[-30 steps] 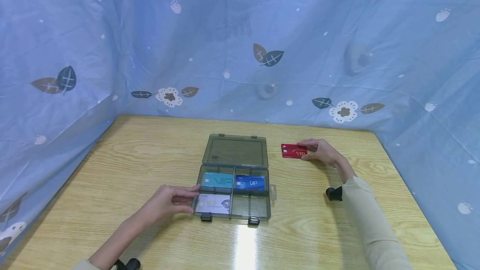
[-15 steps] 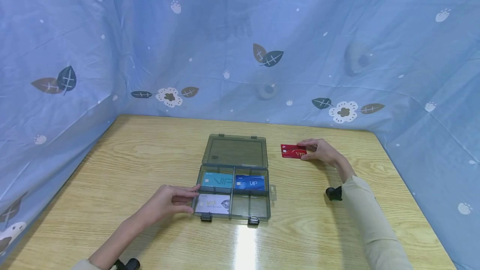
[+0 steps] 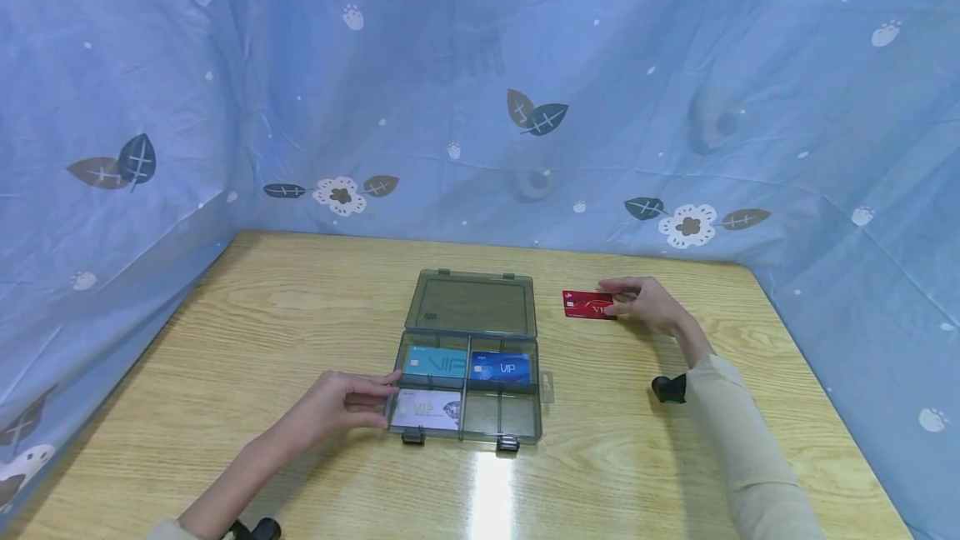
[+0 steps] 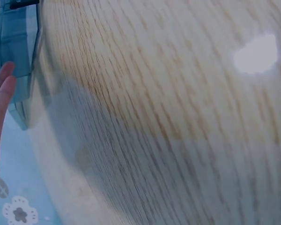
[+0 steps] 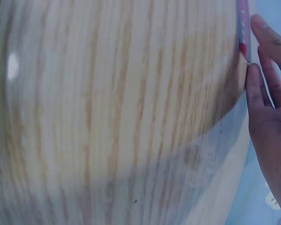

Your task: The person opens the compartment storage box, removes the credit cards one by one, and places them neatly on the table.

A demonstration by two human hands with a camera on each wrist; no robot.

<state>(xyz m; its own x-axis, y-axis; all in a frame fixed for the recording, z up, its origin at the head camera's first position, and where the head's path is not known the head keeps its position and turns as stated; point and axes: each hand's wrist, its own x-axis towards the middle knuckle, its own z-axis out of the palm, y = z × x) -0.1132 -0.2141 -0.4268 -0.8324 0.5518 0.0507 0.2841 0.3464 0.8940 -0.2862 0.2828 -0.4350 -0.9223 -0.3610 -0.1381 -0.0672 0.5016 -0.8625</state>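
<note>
In the head view, a smoky clear plastic box (image 3: 540,419) stands with its lid (image 3: 471,302) folded back. It contains a teal VIP card (image 3: 435,362), a blue VIP card (image 3: 501,367) and a white VIP card (image 3: 426,409); the front right compartment is bare. My left hand (image 3: 348,400) rests its fairly straight fingertips against the box's left side. To the right of the lid is a red VIP card (image 3: 577,304). My right hand (image 3: 647,305) holds its right end, with the thumb over the card's lower corner and a finger at the top edge.
All of this is on a wood-grain table (image 3: 300,298), with a bright light reflection in front of the box. Two black latches (image 3: 507,443) stick out at the box's front, and a hanging tab (image 3: 547,387) at its right. A patterned blue cloth (image 3: 450,65) surrounds the table.
My right thumb has slid up slightly onto the red card, covering part of its lettering. The red card keeps nearly the same spot. My left hand and the box have not moved.
</note>
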